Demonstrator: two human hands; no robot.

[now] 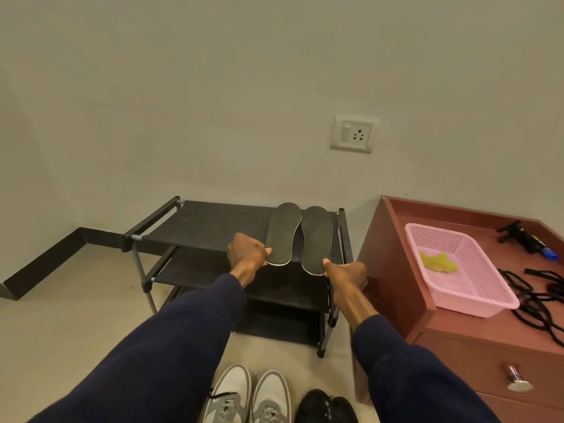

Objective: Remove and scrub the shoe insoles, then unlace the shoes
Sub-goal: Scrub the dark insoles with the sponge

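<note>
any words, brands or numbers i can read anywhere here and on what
None can be read.
left insole and right insole: no print shows.
black and blue tool on the cabinet: any label is too blurred to read.
wall socket: no lettering visible.
grey shoes: no brand visible.

Shoe rack, floor and counter in front of me.
Two dark grey foam insoles (282, 233) lie side by side on the top tier of the black metal-framed shoe rack (213, 221). Grey-and-white sneakers (247, 395) and black shoes (325, 407) stand on the beige floor (76, 315). The reddish-brown wooden counter (457, 323) carries a pink plastic mesh basket (476, 297) and loose black laces (537, 297).
</note>
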